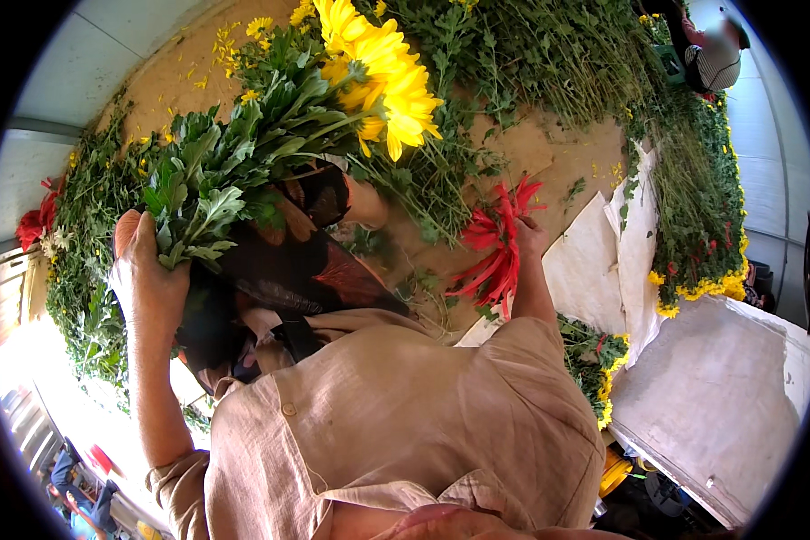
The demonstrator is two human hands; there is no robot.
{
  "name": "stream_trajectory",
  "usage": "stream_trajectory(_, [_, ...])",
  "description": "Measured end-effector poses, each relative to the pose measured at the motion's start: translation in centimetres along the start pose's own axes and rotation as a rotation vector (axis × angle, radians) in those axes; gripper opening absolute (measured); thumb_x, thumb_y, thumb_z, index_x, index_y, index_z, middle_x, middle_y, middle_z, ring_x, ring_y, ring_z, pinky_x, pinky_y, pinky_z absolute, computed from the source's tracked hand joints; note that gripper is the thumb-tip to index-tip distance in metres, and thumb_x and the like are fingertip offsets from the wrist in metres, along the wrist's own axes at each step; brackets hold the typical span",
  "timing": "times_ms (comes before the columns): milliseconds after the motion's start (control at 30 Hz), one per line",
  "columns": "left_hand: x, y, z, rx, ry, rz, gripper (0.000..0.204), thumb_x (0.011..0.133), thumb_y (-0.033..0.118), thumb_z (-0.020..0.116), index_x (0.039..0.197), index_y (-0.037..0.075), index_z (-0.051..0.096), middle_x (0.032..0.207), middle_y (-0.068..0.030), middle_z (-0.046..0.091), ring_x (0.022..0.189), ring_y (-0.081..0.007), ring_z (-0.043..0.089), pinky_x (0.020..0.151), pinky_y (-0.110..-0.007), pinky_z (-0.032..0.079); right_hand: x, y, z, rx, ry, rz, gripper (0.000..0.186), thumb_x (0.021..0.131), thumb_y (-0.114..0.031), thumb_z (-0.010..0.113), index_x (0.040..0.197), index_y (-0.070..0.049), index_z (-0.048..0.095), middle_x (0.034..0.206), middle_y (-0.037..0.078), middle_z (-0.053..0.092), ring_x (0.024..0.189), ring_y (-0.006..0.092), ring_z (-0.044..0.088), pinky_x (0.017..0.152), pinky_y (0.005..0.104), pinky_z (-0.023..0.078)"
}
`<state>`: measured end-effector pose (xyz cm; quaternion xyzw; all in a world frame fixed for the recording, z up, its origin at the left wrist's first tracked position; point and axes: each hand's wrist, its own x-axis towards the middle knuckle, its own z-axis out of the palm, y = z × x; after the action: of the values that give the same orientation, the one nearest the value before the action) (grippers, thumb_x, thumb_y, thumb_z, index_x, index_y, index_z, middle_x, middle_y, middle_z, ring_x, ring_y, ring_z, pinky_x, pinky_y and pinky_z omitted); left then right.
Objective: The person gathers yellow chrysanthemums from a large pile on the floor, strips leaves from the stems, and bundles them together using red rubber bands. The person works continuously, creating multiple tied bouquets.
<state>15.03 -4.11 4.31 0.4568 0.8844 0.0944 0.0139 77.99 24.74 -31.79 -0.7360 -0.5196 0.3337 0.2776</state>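
Note:
My left hand [144,270] is closed around the stems of a large bunch of yellow flowers [378,76] with thick green leaves [216,180], held up in front of my chest. My right hand [529,238] reaches out over the brown table [171,72] and grips red flowers [495,256] with thin spiky petals. A dark patterned cloth [288,265] hangs between the bunch and my beige shirt [423,423].
Heaps of green stems [549,54] cover the far side of the table. A row of yellow flowers [702,288] lies at the right beside white paper sheets [594,261] and a grey board [720,396]. Red flowers [34,225] lie far left. Another person [711,54] is top right.

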Motion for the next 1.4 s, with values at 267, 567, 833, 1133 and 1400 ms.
stream_trajectory(267, [-0.2,0.2,-1.7,-0.011,-0.036,0.021,0.068,0.07,0.011,0.079,0.134,-0.001,0.06,0.128,-0.0228,0.063,0.115,-0.0444,0.061,0.097,-0.049,0.051,-6.4,-20.9,1.8,0.756,-0.242,-0.078,0.008,0.097,-0.005,0.069,0.105,-0.008,0.07,0.079,-0.003,0.066,0.066,0.0068,0.057,0.058,0.022,0.044])
stream_trajectory(567, [-0.5,5.3,-10.7,-0.394,-0.322,0.037,0.086,0.069,0.004,0.082,0.148,-0.003,0.048,0.123,-0.0207,0.068,0.12,-0.0311,0.064,0.101,-0.038,0.05,-24.0,-44.0,13.1,0.381,-0.741,-0.584,0.025,0.097,-0.023,0.066,0.115,-0.006,0.062,0.103,0.006,0.06,0.093,0.0186,0.055,0.081,0.0376,0.043])
stream_trajectory(833, [-1.0,2.6,-10.5,-0.507,-0.301,0.175,0.069,0.073,0.016,0.08,0.134,-0.001,0.053,0.096,-0.0219,0.072,0.097,-0.0378,0.07,0.084,-0.043,0.053,-30.6,-44.0,20.7,0.439,-1.093,-0.903,0.045,0.103,-0.03,0.06,0.143,-0.01,0.057,0.144,0.01,0.058,0.134,0.0265,0.053,0.113,0.0449,0.039])
stream_trajectory(1133, [-0.1,-0.9,-6.6,-0.389,-0.15,0.188,0.048,0.07,0.025,0.078,0.108,-0.002,0.065,0.087,-0.0256,0.07,0.093,-0.0445,0.068,0.083,-0.049,0.054,-34.7,-48.4,15.1,0.686,-1.454,-0.153,0.037,0.095,-0.006,0.069,0.13,-0.008,0.059,0.11,0.004,0.067,0.086,0.0161,0.062,0.062,0.0334,0.048])
stream_trajectory(1400, [1.3,-2.2,-8.1,-0.237,0.1,0.083,0.045,0.074,0.021,0.078,0.11,-0.001,0.062,0.089,-0.0247,0.07,0.089,-0.0474,0.068,0.079,-0.054,0.054,-35.0,-46.7,10.6,0.01,-1.061,-1.091,0.014,0.096,-0.011,0.067,0.108,-0.004,0.062,0.088,0.005,0.067,0.063,0.0221,0.062,0.055,0.0342,0.05])
